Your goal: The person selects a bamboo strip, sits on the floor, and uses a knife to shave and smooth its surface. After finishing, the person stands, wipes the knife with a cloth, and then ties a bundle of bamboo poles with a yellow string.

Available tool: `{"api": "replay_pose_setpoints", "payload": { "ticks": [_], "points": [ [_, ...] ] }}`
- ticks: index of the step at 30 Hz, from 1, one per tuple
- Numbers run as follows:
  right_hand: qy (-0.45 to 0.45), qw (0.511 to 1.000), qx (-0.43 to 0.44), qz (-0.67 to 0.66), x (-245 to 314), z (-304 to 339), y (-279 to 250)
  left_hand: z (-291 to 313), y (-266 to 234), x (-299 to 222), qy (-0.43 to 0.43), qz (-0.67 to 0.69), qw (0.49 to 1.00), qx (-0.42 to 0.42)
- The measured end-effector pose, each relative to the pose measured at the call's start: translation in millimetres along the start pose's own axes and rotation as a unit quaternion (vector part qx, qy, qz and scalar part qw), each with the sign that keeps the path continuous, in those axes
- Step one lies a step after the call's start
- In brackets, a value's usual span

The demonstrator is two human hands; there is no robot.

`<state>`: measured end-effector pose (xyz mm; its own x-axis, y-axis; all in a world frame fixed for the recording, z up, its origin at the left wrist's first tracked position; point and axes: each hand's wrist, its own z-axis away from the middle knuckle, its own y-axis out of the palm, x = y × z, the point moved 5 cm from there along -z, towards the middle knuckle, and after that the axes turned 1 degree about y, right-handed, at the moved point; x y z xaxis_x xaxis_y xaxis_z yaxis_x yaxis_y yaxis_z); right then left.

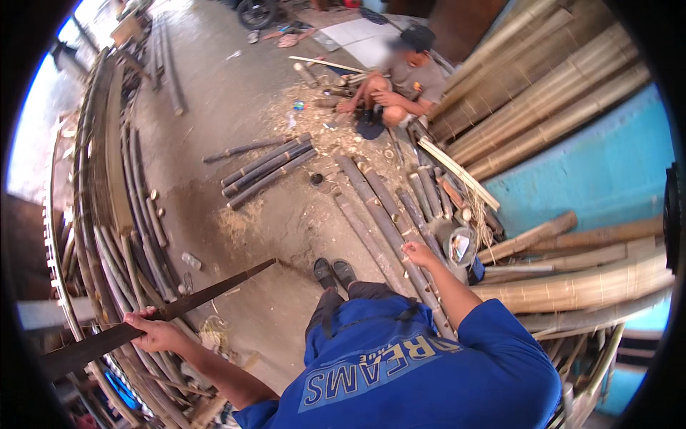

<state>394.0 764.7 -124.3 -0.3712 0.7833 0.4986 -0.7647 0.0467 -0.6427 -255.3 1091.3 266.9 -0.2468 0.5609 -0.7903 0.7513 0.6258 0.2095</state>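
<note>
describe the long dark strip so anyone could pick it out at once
From the blue shirt at the bottom, follow the left forearm to the left hand. The strip runs through its grip: flat-looking, dark and held in the air, unlike the round poles lying nearby.

Your hands: two, left hand (148, 333) and right hand (420, 254). Long dark strip (214, 293) in left hand: one. Sandals (324, 272) on your feet: two. Blue shirt (457, 386) on you: one. Co-worker (426, 80): one person, with one dark cap (418, 37). Poles (269, 171) grouped on middle floor: four, it seems. Clear bottle (191, 260) on floor: one. Wheel (256, 13) at top edge: one. Left-side poles (146, 229): many, overlapping, exact number cannot be told.
</note>
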Motion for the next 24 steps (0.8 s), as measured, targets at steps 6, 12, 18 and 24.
{"api": "replay_pose_setpoints", "payload": {
  "ticks": [6,12,18,24],
  "points": [
    [0.052,0.992,-0.001,0.116,26.8,-99.1,-20.0,-14.4,-100.6,-36.3,0.034,-0.048,0.993,-0.106],
    [0.103,0.988,-0.036,-0.113,55.8,-153.8,-16.3,-38.9,-168.8,-73.7,0.063,-0.136,0.969,-0.198],
    [0.132,0.984,0.021,-0.118,120.9,-129.1,43.9,-56.6,-199.1,-82.6,0.095,-0.152,0.959,-0.221],
    [0.116,0.983,0.079,-0.118,141.9,-92.7,153.7,-103.8,-249.5,-21.0,0.054,-0.104,0.970,-0.213]
  ]
}}
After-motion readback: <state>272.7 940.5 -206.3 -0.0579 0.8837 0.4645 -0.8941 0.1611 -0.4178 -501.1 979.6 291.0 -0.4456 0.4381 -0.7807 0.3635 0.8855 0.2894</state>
